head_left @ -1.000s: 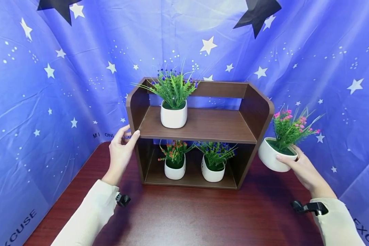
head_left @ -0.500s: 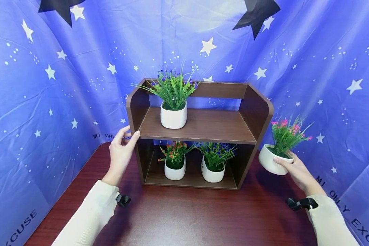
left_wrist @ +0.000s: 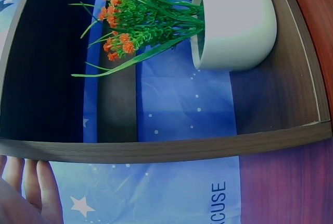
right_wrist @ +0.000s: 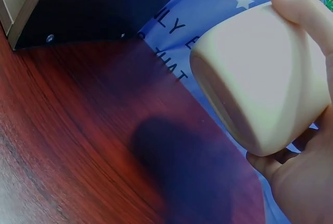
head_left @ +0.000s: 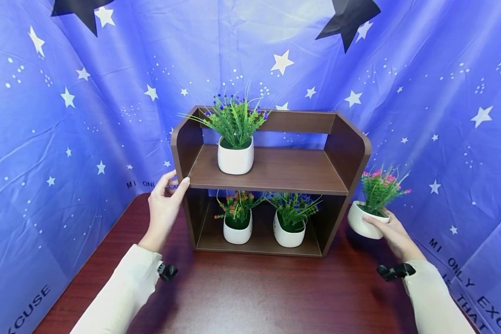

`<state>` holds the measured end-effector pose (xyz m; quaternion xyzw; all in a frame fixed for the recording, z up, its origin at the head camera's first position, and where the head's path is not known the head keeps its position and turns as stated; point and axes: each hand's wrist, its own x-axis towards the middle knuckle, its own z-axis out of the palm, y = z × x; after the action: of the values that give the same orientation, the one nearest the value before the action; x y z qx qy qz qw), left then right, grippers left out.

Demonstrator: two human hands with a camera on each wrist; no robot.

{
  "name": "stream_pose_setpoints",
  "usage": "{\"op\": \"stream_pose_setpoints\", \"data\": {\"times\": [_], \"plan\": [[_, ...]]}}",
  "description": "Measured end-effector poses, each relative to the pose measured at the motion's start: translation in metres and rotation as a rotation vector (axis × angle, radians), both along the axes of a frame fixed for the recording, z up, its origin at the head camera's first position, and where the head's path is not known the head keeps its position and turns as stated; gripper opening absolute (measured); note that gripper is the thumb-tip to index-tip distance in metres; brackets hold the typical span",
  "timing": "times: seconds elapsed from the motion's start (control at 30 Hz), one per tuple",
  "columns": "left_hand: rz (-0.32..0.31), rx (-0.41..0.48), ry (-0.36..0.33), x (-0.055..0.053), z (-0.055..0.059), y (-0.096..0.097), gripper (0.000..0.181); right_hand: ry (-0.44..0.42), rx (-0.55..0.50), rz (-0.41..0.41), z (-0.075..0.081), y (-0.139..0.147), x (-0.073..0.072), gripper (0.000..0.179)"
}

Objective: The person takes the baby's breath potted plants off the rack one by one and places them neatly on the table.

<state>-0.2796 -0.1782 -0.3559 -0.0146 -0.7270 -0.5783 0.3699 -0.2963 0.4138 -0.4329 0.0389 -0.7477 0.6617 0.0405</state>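
Just beyond the right panel of the brown shelf (head_left: 292,170), on its outer side, hangs the pink-flowered pot (head_left: 363,222). It is raised above the tabletop (head_left: 242,287), and the right-wrist view shows a gap between it and the panel. Its axis runs flowers-up but is tilted, with the rim sloping down away from the shelf.

The right hand (head_left: 395,235), on the pot's side farther from the shelf, grips it: the thumb presses the near wall, and the fingers are largely hidden behind. The left hand (head_left: 163,208) is at the shelf's opposite panel, well apart from this pot. Its fingertips touch the panel's outer face and its thumb rests on the front edge, spread from the fingers; no pinch is visible.

On the shelf's upper board, left of its middle, stands a purple-flowered pot (head_left: 235,158). On its lower board stand an orange-flowered pot (head_left: 238,232) and, to its right, a blue-flowered pot (head_left: 290,236).
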Motion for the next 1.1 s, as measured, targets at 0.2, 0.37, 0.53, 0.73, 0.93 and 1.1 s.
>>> {"op": "stream_pose_setpoints", "data": {"times": [0.2,0.37,0.53,0.73,0.93,1.1], "plan": [[0.003,-0.005,0.002,0.0,0.0,0.0,0.037,-0.031,0.139,-0.042,-0.004,-0.001,-0.006,0.087],[-0.001,-0.008,0.003,0.001,0.001,0.0,0.037,-0.074,0.239,-0.068,-0.011,0.001,-0.009,0.087],[0.004,-0.01,-0.002,0.002,0.001,0.001,0.037,-0.078,0.246,-0.062,-0.019,0.005,-0.008,0.087],[0.006,-0.007,-0.003,0.002,0.0,0.0,0.036,-0.023,0.197,-0.015,-0.023,0.009,-0.001,0.073],[0.005,-0.007,0.012,0.001,-0.001,0.0,0.033,-0.13,0.321,-0.013,-0.02,0.009,0.014,0.094],[0.005,-0.011,0.013,0.0,-0.001,0.0,0.036,-0.131,0.337,0.017,-0.019,0.012,0.03,0.093]]}}
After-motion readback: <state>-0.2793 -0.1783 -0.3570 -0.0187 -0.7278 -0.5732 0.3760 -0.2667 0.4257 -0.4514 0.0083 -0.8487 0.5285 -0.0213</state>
